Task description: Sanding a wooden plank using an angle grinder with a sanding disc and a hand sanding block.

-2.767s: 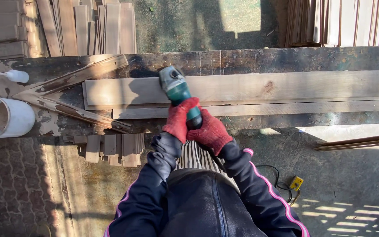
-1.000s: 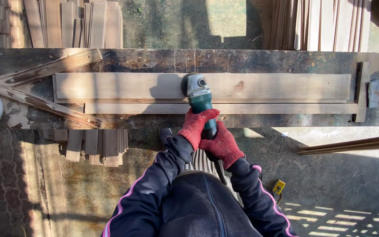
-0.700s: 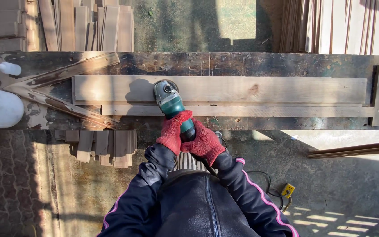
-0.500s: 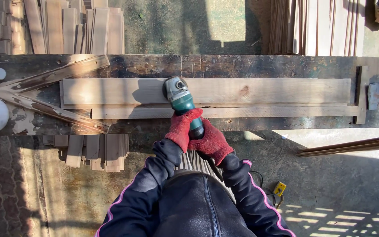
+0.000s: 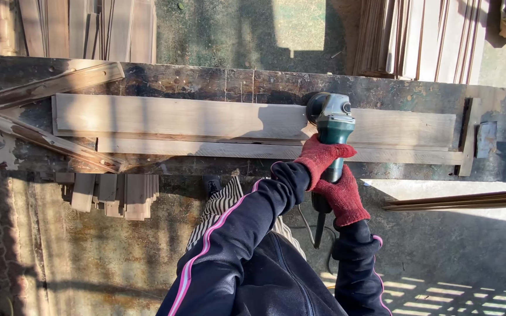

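Green angle grinder (image 5: 331,126), rigid and likely hefty, rides the stiff plank (image 5: 206,117); left hand (image 5: 322,157) and right hand (image 5: 343,198) both clamped on its body.

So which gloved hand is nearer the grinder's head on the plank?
Left. The left hand grips the grinder body just behind the head, at the plank's near edge. The right hand grips the rear handle, off the workbench.

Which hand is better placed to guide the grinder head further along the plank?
Probably the left hand: its red glove grips the green angle grinder closest to the head, which sits on the long wooden plank. The right hand holds the rear of the handle, near the cable.
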